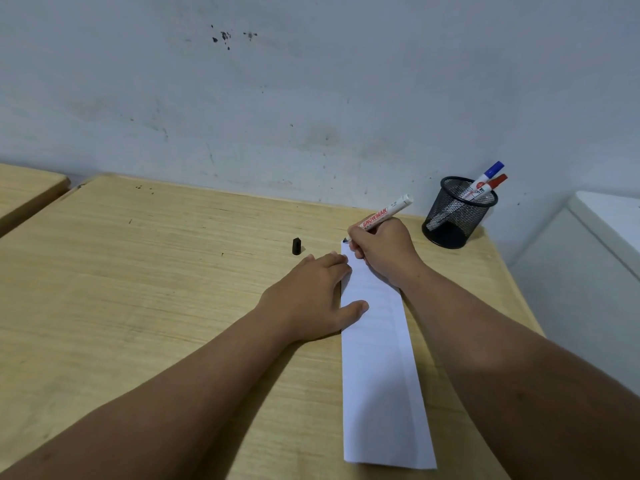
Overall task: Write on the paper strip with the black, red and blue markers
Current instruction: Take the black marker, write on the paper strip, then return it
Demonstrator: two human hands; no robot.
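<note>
A long white paper strip point(381, 368) lies lengthwise on the wooden desk point(156, 271). My right hand point(384, 252) grips an uncapped white marker point(389, 212) with red lettering, its dark tip touching the strip's far left corner. My left hand point(313, 296) lies flat, fingers and thumb pressing the strip's left edge. The marker's black cap point(296, 246) stands on the desk, left of the strip's far end. A red-capped marker point(493, 184) and a blue-capped marker point(490, 172) stand in a black mesh cup point(453, 216).
The mesh cup stands at the desk's far right corner, close behind my right hand. A pale wall runs along the back. A white surface point(609, 216) sits beyond the desk's right edge, and a second desk point(24, 192) adjoins at far left.
</note>
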